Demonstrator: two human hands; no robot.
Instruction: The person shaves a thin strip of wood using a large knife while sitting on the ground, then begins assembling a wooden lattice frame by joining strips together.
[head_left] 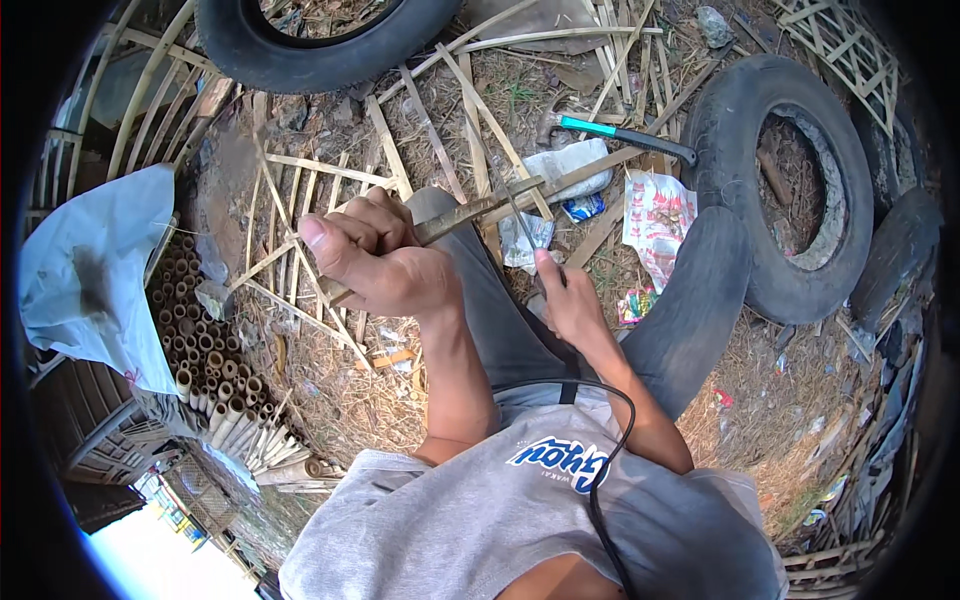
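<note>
My left hand (375, 265) grips a knife (480, 212); right hand (570, 300) pinches a bamboo sliver (515, 205) (steady, shallow strokes suit best).

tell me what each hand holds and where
Left hand grips a knife by its handle; right hand pinches a thin bamboo strip at its lower end.

left hand (375, 262) grips knife (480, 210) | right hand (568, 300) pinches thin bamboo strip (515, 205) | tyres (790, 190) around

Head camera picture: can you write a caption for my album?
Left hand grips a big blade's handle while right hand pinches a thin bamboo sliver above grey-trousered knees.
</note>
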